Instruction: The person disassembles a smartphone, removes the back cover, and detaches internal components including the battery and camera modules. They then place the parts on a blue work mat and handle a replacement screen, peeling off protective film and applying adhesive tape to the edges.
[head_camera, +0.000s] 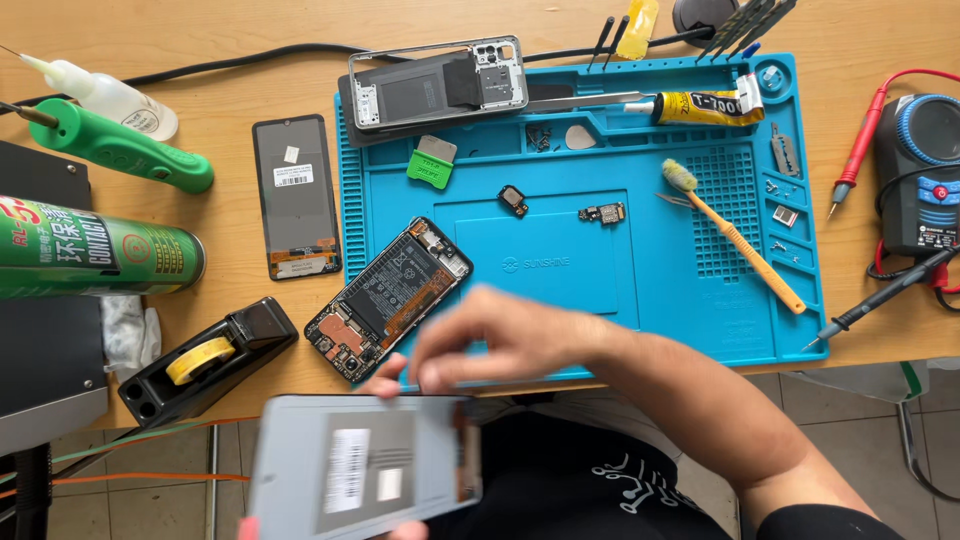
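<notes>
We hold a flat grey panel (365, 468), most likely a replacement phone screen seen from its back, low in the view just off the near edge of the table (230, 90). Our right hand (500, 335) reaches in from the right and pinches its upper edge between thumb and fingertips, closed narrowly on it. Our left hand (248, 528) shows only as a sliver at the panel's lower left corner; motion blur and the frame edge hide it, so we cannot tell how it grips, though it seems to support the panel from beneath.

We judge the panel light, thin and stiff but brittle, with a slick glass face and a delicate ribbon somewhere on the back. It wants holding by its long edges, with no pressure on the middle and no twisting.

Just beyond our hands, an opened phone (388, 297) with its battery and boards exposed lies tilted across the near left corner of the blue work mat (700, 320). A second dark screen panel (296, 196) lies flat on the table left of the mat, and a phone frame (438, 82) rests at the mat's far edge. A tape dispenser (205, 360) sits at the near left, a green spray can (95, 260) further left, and an orange-handled brush (735, 235) lies on the mat's right side.
</notes>
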